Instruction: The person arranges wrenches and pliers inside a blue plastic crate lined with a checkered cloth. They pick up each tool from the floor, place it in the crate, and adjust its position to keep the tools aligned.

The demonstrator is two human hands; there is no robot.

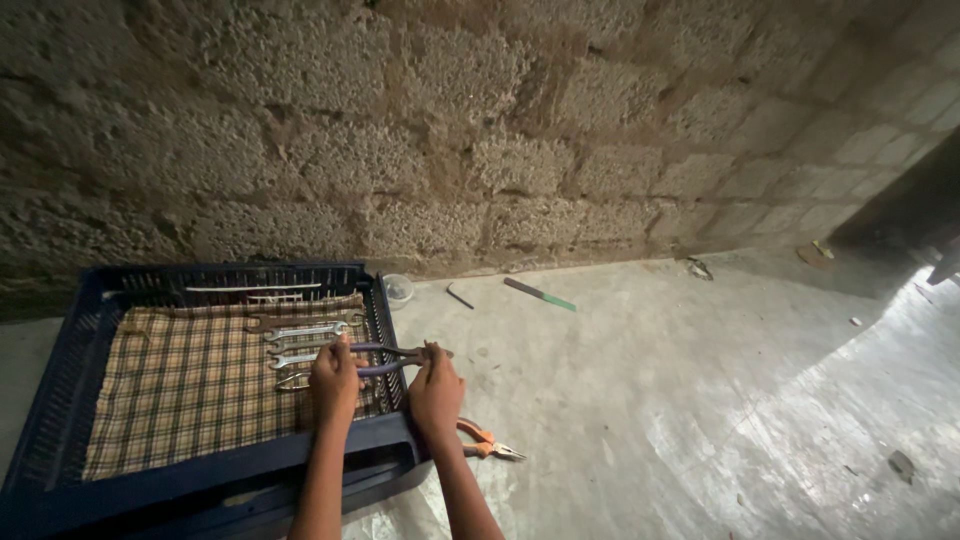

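Both the left hand (334, 382) and right hand (435, 388) pinch the purple-handled pliers (385, 360) over the blue crate's (60, 400) right rim; rigid, probably moderately heavy steel, best gripped by the sleeved handles.

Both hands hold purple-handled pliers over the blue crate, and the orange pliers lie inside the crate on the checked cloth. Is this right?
Not quite. In the head view the orange pliers lie on the floor beside the crate, not on the cloth. Both hands, left and right, do hold the purple-handled pliers.
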